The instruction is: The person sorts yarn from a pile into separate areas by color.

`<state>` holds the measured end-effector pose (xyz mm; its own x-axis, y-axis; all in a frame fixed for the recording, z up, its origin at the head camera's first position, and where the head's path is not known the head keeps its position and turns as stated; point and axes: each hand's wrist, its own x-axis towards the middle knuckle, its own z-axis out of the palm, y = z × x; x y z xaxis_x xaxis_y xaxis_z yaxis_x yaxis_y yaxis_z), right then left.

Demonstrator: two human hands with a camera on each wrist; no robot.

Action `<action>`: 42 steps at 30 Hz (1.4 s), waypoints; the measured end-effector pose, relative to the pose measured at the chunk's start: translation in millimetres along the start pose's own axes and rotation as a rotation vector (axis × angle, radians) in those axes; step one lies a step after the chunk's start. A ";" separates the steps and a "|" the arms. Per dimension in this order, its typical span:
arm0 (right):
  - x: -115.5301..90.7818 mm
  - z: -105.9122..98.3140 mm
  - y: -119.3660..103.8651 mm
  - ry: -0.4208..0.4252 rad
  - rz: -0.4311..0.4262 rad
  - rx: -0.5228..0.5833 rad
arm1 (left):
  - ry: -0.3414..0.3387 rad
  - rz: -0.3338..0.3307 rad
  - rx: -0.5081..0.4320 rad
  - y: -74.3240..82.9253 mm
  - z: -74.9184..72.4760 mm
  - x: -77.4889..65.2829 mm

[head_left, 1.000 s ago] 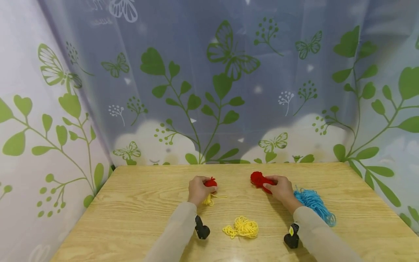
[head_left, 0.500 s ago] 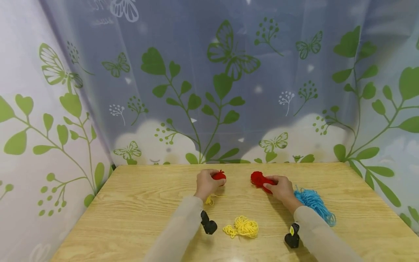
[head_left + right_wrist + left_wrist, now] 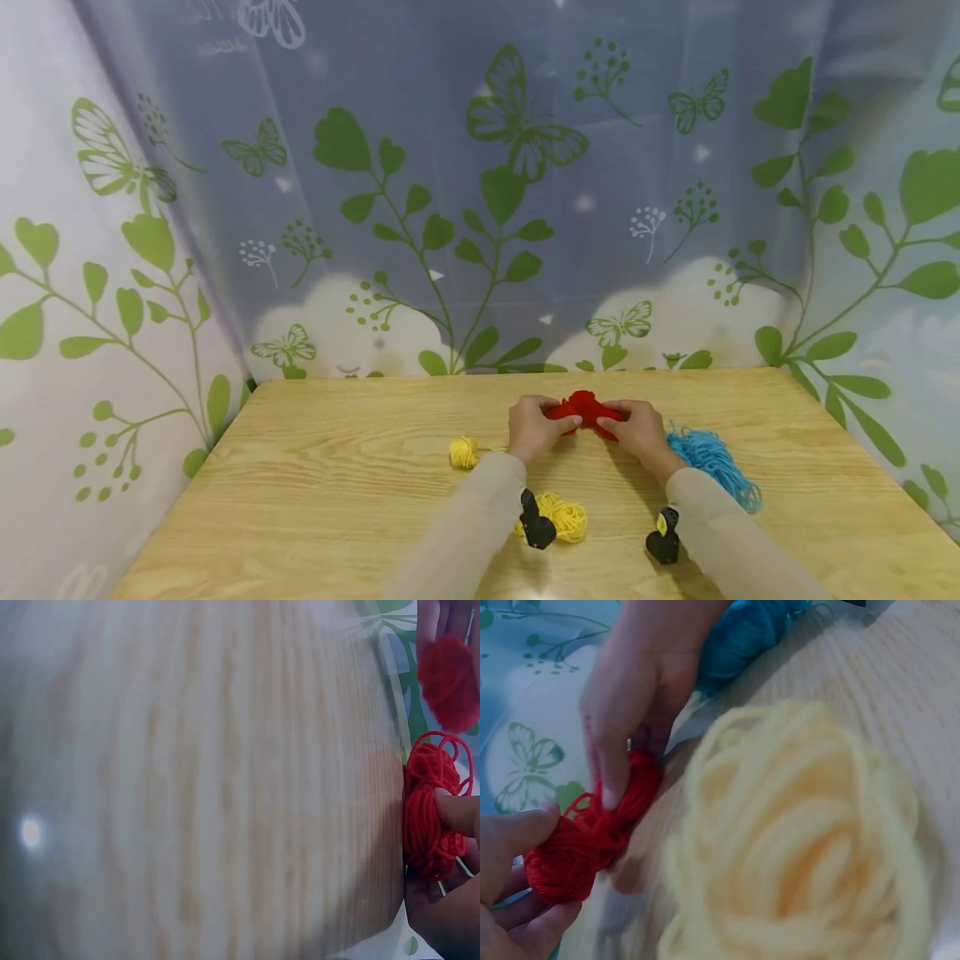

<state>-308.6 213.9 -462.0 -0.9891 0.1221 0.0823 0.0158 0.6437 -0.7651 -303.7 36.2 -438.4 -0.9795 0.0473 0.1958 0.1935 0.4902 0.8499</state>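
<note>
In the head view my left hand (image 3: 531, 429) pinches a small red yarn ball (image 3: 559, 870) between thumb and fingers. My right hand (image 3: 641, 433) grips a larger, loosely wound red yarn skein (image 3: 426, 821) on the table's far part. The two red yarns meet or overlap in the head view; whether they touch is hard to tell. Behind the left wrist sits a small yellow yarn ball (image 3: 462, 452) with a loose strand. A yellow yarn skein (image 3: 566, 518) lies partly hidden by the left wrist's camera, and looms blurred in the left wrist view.
A blue yarn skein (image 3: 716, 465) lies just right of my right wrist on the wooden table (image 3: 322, 483). A printed curtain (image 3: 420, 250) with leaves and butterflies stands along the table's far edge and both sides. Black cameras (image 3: 537, 523) hang at the wrists.
My left hand has carried the red yarn ball rightward to the red skein, uncovering the small yellow ball. The right hand stays nearly in place. The head view has shifted slightly.
</note>
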 end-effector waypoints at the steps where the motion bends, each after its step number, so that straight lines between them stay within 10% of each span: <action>1: 0.6 0.1 0.5 0.001 -0.001 0.000 | -0.002 0.001 -0.008 0.3 3.7 -0.5; 12: 0.9 0.2 1.4 0.011 -0.016 -0.017 | -0.030 0.004 0.019 -4.6 26.2 -6.3; 42: -2.0 -0.5 1.8 0.029 -0.040 -0.009 | -0.042 0.038 0.048 -2.5 23.7 -7.5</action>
<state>-306.5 215.2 -463.2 -0.9844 0.1176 0.1311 -0.0223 0.6551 -0.7552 -298.1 55.3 -453.6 -0.9731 0.1025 0.2062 0.2289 0.5283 0.8176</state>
